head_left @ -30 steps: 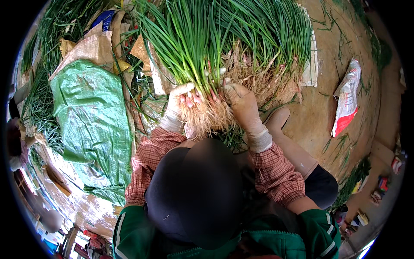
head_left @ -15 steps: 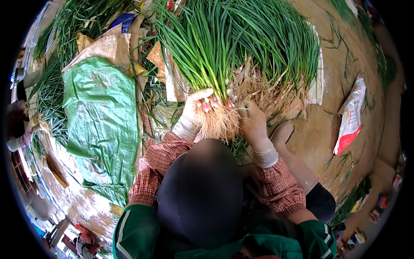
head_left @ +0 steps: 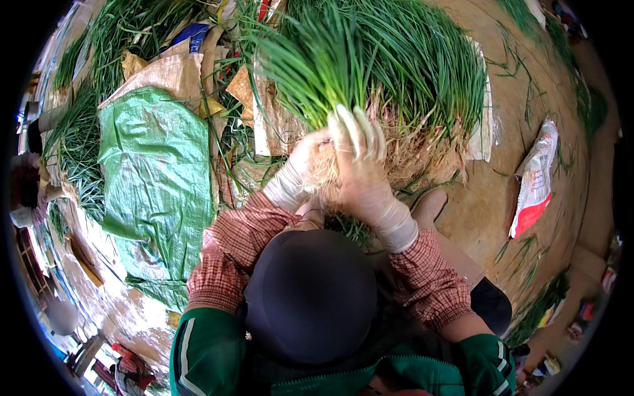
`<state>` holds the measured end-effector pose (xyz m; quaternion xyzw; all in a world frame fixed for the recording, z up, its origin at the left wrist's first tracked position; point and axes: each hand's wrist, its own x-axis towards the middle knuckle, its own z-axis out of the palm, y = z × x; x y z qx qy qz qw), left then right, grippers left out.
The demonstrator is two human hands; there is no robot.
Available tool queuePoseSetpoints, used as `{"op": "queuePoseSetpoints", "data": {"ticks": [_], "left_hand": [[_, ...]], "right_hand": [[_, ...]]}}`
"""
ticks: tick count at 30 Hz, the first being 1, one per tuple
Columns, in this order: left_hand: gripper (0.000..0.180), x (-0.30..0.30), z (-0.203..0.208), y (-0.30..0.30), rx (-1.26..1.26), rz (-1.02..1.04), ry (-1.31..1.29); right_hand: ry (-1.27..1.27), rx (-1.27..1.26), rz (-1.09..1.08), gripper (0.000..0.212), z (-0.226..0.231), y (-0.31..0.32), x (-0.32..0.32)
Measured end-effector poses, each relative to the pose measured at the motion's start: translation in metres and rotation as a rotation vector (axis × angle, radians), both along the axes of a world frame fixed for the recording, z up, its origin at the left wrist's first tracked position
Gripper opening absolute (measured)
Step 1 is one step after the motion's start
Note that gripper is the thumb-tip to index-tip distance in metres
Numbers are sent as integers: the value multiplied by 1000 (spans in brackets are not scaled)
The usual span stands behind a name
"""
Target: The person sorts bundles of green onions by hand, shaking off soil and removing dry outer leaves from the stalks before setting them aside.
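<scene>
Bunch of green onions (head_left: 323, 82) was upper-centre, leaves fanning up-frame, roots down between the hands, so neither was really nearer. Left hand (head_left: 306, 155) had it clutched low; right hand (head_left: 360, 168) had fingers stretched over it, too blurry to tell if gripping. Brown floor (head_left: 479, 204) right, green sheet (head_left: 155, 178) left.

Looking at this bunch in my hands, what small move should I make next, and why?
Perhaps draw your pale-gloved right hand lightly down over the stringy, light-brown roots: its blurred fingers extend up across the stems of the long-leaved green bunch, while your pale-gloved left hand seems to steady the base, and the roots hang loose between them.
</scene>
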<state>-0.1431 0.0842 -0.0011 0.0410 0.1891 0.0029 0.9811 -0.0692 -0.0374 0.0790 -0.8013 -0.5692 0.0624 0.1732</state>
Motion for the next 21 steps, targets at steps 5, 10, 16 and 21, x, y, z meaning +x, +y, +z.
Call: {"op": "queuePoseSetpoints", "data": {"ticks": [5, 10, 16, 21], "left_hand": [[31, 43, 21, 7, 6, 28, 26], [18, 90, 73, 17, 288, 241, 18], [21, 123, 116, 64, 769, 525, -9], [23, 105, 176, 81, 830, 630, -157]], "right_hand": [[669, 460, -276, 95, 12, -14, 15], [1347, 567, -537, 40, 23, -42, 22], [925, 830, -336, 24, 48, -87, 0], [491, 46, -238, 34, -45, -121, 3]]}}
